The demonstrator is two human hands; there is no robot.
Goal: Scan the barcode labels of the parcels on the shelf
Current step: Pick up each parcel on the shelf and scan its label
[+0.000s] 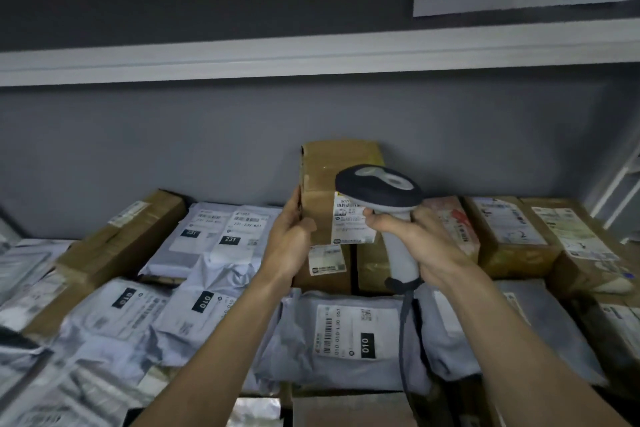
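A brown cardboard box (325,170) stands upright at the back middle of the shelf, on top of other boxes. My left hand (291,236) grips its left lower edge. A white barcode label (349,222) is stuck on the box's front, partly covered by the scanner. My right hand (415,239) holds the grey handle of a barcode scanner (381,187), whose dark head points at that label from close by. The scanner's cable hangs down from the handle.
The shelf is packed with parcels: grey poly mailers (349,333) with labels in front and at left, cardboard boxes (512,232) at right and a long box (121,236) at left. A grey wall is behind, a white shelf board (311,55) above.
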